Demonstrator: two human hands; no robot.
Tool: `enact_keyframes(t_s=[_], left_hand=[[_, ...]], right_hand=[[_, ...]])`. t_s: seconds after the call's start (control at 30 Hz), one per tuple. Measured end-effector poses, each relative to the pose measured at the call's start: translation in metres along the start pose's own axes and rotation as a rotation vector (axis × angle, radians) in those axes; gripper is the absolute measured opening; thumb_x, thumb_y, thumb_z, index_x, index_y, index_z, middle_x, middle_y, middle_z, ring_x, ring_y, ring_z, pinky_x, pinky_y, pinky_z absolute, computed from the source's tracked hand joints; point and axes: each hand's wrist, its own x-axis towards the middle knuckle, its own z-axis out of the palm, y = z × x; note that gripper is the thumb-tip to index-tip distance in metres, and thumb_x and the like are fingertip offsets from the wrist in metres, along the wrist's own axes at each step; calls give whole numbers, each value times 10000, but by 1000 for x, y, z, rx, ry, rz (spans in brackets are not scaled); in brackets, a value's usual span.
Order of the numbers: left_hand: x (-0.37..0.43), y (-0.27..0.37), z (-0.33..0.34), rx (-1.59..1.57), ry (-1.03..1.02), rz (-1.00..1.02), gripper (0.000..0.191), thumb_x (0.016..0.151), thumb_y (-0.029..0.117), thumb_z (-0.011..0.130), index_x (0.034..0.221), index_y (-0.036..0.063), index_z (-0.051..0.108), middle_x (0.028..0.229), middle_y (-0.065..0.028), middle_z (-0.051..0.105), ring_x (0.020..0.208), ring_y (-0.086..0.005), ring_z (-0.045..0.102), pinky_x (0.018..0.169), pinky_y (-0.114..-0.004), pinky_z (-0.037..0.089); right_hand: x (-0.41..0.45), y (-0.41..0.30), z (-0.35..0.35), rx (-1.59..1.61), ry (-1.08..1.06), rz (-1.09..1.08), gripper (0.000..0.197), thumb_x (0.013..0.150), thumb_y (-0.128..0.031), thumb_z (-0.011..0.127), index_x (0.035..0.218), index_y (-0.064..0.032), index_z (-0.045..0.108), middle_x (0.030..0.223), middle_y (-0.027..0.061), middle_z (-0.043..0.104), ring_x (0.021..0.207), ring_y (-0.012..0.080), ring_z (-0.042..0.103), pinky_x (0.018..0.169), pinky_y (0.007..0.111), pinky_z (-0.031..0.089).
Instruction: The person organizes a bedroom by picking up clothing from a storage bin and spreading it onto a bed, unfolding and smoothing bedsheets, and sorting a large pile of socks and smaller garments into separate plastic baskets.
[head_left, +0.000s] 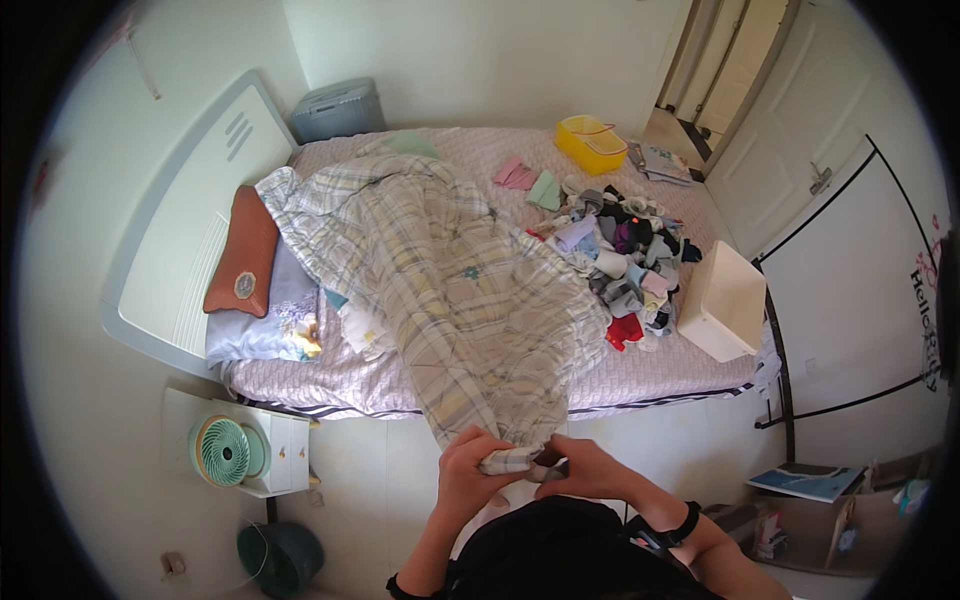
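Note:
A plaid quilt (450, 277) lies rumpled across the bed, its near end pulled over the bed's edge towards my body. My left hand (476, 469) grips a gathered edge of it, fingers closed over the cloth. Close on the right, my right hand (581, 469) pinches the same edge between thumb and fingers. Right of the quilt is a heap of socks and small clothes (622, 255). A pink cloth (514, 173) and a pale green cloth (545, 191) lie beside that heap.
A yellow basket (591, 146) and a tipped cream bin (721, 304) rest on the bed. Pillows (262, 322) lie by the headboard. A fan (225, 451) stands on the white nightstand (281, 450), with a dark bucket (281, 559) below. Shelves (862, 525) stand at lower right.

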Motion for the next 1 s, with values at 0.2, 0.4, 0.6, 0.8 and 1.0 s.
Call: enact_keyframes(t_s=[0.2, 0.4, 0.6, 0.8, 1.0], left_hand=[[41, 23, 51, 211, -48, 290, 264, 562, 194, 769, 759, 86, 631, 688, -53, 555, 662, -242, 523, 643, -337, 415], [122, 26, 101, 92, 93, 387, 378, 703, 194, 677, 1038, 68, 558, 1067, -119, 521, 1042, -286, 458, 891, -349, 354], [171, -168, 141, 161, 650, -276, 551, 777, 251, 639, 1211, -1, 411, 1221, -162, 407, 1117, -305, 399, 935, -376, 330], [208, -174, 132, -708, 433, -889, 630, 801, 389, 602, 1258, 30, 358, 1193, -113, 436, 1030, -244, 457, 834, -360, 409], [226, -204, 123, -890, 398, -845, 549, 791, 311, 621, 1216, 38, 405, 1067, -60, 528, 837, -158, 522, 684, -283, 449]], right_hand=[[18, 50, 2, -18, 208, -244, 397, 674, -164, 689, 1022, -19, 562, 932, 126, 605, 859, 250, 595, 758, 333, 450], [-2, 102, -134, 704, 630, -136, 276, 828, -61, 537, 1099, -24, 498, 1015, 76, 586, 907, 158, 568, 768, 293, 477], [-45, 122, -225, 992, 865, -286, 200, 883, -126, 512, 1051, -22, 480, 1052, 103, 576, 943, 173, 566, 836, 324, 455], [-61, 129, -265, 987, 998, -226, 116, 866, -164, 565, 886, -83, 484, 956, 67, 595, 871, 140, 562, 753, 301, 459], [-42, 108, -275, 806, 1026, -274, 178, 884, -182, 539, 1007, -57, 508, 984, 74, 595, 855, 125, 561, 748, 278, 450]])
